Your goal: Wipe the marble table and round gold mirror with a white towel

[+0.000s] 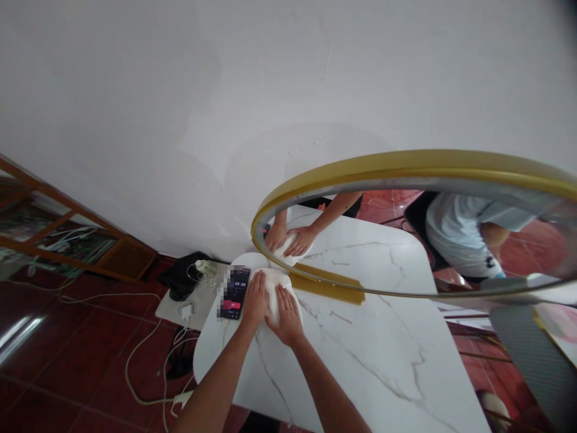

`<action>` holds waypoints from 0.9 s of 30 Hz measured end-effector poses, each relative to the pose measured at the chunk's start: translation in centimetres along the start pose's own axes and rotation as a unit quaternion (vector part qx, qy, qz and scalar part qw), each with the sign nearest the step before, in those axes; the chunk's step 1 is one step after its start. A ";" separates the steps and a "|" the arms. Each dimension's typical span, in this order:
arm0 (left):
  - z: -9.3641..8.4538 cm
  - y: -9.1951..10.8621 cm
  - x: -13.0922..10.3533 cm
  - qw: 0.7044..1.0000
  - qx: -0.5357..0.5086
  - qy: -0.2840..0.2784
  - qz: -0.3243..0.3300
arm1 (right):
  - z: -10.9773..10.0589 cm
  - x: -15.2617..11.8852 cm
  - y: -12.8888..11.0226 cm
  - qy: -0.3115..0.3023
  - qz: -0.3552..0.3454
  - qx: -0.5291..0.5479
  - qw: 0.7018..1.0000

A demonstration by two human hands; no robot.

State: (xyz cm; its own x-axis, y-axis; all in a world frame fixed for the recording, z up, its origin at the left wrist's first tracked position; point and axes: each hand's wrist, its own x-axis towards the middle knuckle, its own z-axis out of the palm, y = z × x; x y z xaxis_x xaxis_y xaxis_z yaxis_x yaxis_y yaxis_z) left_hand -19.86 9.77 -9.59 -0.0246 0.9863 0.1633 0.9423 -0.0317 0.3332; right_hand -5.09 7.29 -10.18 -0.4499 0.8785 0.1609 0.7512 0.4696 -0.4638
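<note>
A folded white cloth (276, 281) lies on the white marble-patterned table (360, 355), near its far left end. My left hand (256, 304) rests flat along the cloth's left edge, fingers stretched forward. On the cloth's front right part, my right hand (287, 319) presses down with its fingers extended and slightly apart. Just left of my left hand lies a phone (237, 294) with a lit timer screen, partly pixelated. Behind the cloth stands a large gold-framed mirror (406, 163) on a gold base (333, 287); both hands and the cloth show in its glass.
Left of the table, a lower light surface (169, 310) bears a black bag (183, 273), a small bottle (205, 266) and a white charger (187, 311). Cables run over the red tiled floor (81, 355). A grey chair (527, 355) stands at right. The mirror reflects a seated person.
</note>
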 end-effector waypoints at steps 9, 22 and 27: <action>0.5 2.7 -6.8 0.992 -0.120 -0.031 0.030 | -2.4 -7.9 0.6 -0.063 0.012 -0.003 0.998; -4.4 7.0 -14.4 0.934 -0.342 -0.088 0.046 | -9.3 -12.7 0.0 0.018 0.255 0.283 0.925; -4.0 8.6 -12.3 0.853 -0.489 -0.118 -0.138 | -10.9 -11.4 -1.2 0.061 0.280 0.353 0.891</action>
State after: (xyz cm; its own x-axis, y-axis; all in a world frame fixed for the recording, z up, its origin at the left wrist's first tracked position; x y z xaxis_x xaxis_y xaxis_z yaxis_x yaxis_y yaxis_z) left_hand -12.77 -3.25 -5.00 -0.0231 0.9795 -0.2002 0.1792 0.2010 0.9631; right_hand 4.36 -2.36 -1.97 -0.0123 0.9808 -0.1946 0.3306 -0.1796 -0.9265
